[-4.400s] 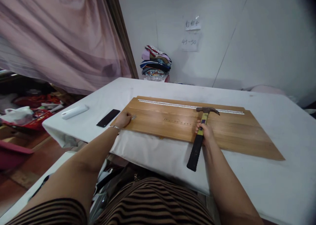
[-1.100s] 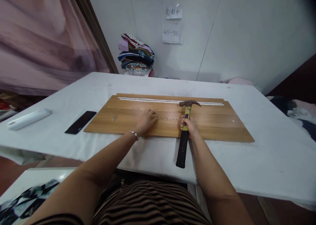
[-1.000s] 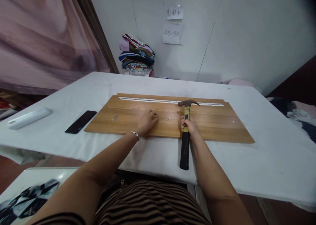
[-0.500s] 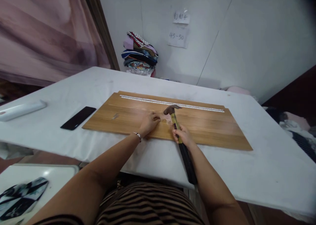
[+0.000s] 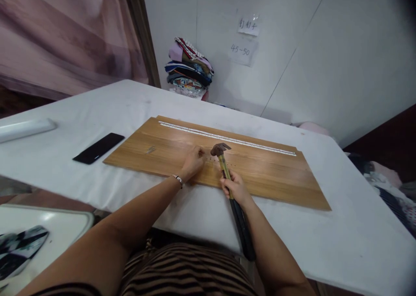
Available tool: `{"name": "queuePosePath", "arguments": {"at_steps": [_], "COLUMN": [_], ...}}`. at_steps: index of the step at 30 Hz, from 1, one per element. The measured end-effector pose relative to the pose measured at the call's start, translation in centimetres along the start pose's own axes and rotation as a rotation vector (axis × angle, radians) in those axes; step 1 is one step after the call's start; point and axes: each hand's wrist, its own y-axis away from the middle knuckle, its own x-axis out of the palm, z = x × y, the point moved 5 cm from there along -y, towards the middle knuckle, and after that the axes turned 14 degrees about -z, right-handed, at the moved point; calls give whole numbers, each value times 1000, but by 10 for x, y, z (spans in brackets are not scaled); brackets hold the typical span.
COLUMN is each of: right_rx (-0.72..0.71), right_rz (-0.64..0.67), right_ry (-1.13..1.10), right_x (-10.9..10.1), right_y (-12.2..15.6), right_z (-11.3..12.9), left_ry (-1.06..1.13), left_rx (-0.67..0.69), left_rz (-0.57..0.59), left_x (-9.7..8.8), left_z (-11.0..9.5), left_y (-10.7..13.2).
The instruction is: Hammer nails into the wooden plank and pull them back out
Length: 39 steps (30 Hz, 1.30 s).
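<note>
A long wooden board (image 5: 273, 174) lies on the white table (image 5: 325, 239). My right hand (image 5: 235, 187) is wrapped round the yellow and black handle of a claw hammer (image 5: 220, 150), whose head hovers just above the board beside a short row of nail heads (image 5: 227, 163). My left hand (image 5: 194, 161) rests on the board with its fingertips pinched together, just left of the hammer head; what they hold is too small to name. A white strip (image 5: 227, 138) runs along the board's far edge. A few loose nails (image 5: 150, 149) lie near the board's left end.
A black phone (image 5: 98, 148) lies on the table left of the board, and a white bar-shaped object (image 5: 26, 129) lies farther left. Folded clothes (image 5: 190, 68) are stacked against the wall. A white tray (image 5: 48, 226) sits low at the left.
My left hand went from the board's left end to its middle. The hammer swung left, its head now next to my left fingertips. The camera has also shifted.
</note>
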Motion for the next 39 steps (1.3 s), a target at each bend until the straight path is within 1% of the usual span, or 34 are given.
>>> {"name": "queuePosePath", "arguments": {"at_steps": [2,7,14,21,26,32,39], "right_rx": [2,-4,3,-10,11,-15,2], "right_rz": [3,-23,5,-25,-13,-31,-21], "right_ry": [-6,1,82,70,105,83,118], "right_x": [2,3,5,4,5,5,5], "right_y": [1,1,0,0,-1,1,0], "right_z": [1,2,-1,1,-2,1,-1], "left_ry": [25,42,210,250,240,248,239], "left_rx": [-43,-65,-113,-125,-133,-135,-132], "left_rz": [-40,-85,-149,-142,-147,-137,-147], "left_x": [-1,-2,1,0,-1,0,0], "left_z": [6,11,14,12,11,10,10], "left_y": [-1,-2,-3,-2,-2,-2,-2]}}
